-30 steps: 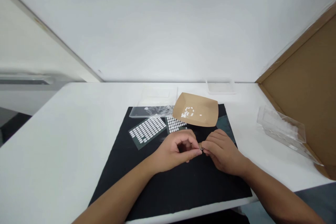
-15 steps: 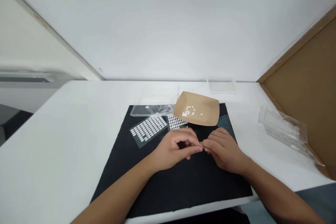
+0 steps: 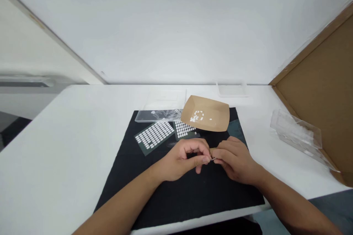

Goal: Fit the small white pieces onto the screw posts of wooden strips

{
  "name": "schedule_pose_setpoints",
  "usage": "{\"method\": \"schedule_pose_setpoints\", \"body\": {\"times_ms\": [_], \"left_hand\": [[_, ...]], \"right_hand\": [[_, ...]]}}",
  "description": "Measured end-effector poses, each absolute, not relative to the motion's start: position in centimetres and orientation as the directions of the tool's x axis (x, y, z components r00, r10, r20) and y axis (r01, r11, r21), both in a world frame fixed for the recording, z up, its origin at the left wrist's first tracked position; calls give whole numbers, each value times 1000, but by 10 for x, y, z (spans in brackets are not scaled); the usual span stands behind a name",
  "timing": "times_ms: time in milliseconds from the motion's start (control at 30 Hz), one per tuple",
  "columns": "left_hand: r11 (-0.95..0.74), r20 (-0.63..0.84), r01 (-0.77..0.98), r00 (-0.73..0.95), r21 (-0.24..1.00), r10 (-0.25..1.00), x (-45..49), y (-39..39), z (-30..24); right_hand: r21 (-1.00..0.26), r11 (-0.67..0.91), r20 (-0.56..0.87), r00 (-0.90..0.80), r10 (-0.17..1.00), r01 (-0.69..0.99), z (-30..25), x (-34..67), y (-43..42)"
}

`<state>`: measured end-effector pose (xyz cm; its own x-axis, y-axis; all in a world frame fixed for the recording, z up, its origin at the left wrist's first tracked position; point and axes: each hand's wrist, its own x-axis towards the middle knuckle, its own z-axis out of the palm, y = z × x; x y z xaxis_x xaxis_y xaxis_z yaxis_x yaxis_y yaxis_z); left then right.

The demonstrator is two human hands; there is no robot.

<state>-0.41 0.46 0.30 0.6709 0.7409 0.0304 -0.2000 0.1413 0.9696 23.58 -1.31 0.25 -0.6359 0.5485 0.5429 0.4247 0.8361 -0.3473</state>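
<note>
Over the black mat (image 3: 198, 202), both of my hands meet at a small thing with a thin shiny edge (image 3: 213, 159); its kind is too small to make out. My left hand (image 3: 187, 159) is closed in a pinch, thumb and fingertips at the thing's left end. Curled round its right end is my right hand (image 3: 234, 159), whose fingers hide most of it. A bit of tan shows between the hands. Just beyond them lies a dark card with rows of white ovals (image 3: 154, 137), beside a second such card (image 3: 183, 129).
A brown paper tray (image 3: 217, 114) holding small white ovals stands behind my hands. To its left is a clear shallow case (image 3: 158, 115) with clear slivers. Clear plastic boxes (image 3: 298, 134) sit at right by a cardboard wall (image 3: 322, 91). A small clear tray (image 3: 233, 91) stands at the back.
Both hands have come slightly nearer to me, still together at the small thing. My left fingers are a little more arched. The mat's other items look the same.
</note>
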Motion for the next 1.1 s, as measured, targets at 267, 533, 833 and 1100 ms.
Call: {"method": "schedule_pose_setpoints", "body": {"times_ms": [267, 533, 833, 1100], "left_hand": [[185, -4, -180, 707, 966, 707, -5, 2, 6], [164, -13, -152, 694, 975, 720, -5, 1, 5], [47, 19, -154, 400, 987, 916, -4, 13, -4], [-125, 141, -72, 280, 990, 950, -5, 15, -1]], "right_hand": [[-450, 787, 597, -514, 616, 421, 9, 236, -19], [-575, 753, 612, -443, 655, 319, 7, 233, -17], [-492, 778, 642, -441, 627, 390, 5, 240, -16], [-481, 780, 649, -435, 624, 401, 3, 242, -14]]}}
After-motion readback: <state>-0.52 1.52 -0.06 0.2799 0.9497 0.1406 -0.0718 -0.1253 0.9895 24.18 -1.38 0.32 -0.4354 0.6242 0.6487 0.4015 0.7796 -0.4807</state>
